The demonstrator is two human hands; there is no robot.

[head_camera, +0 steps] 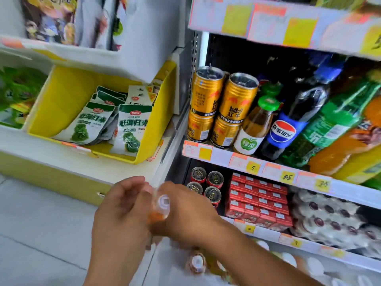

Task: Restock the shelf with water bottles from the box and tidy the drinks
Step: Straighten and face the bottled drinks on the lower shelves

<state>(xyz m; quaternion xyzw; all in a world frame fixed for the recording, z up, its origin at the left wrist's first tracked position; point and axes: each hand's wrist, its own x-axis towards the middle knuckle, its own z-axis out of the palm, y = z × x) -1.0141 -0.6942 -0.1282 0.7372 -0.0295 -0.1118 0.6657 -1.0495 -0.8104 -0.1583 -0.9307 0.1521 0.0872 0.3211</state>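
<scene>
Below the price-tagged drinks shelf [268, 168], 1 small white-capped, orange-labelled plastic bottle [161, 207] was gripped between the left hand [121, 213] and right hand [185, 211], fingers curled round it, seemingly steadied for shelving beside another similar bottle [195, 263].

We have a single head-worn view, looking forward and steeply down from above the drinks shelf [257, 162], at close range. The shelf fills the right half, its tiers receding to the upper right; a yellow bin [61, 104] lies left of it. Both hands enter from the bottom edge, in front of the shelf's lower tiers.
</scene>
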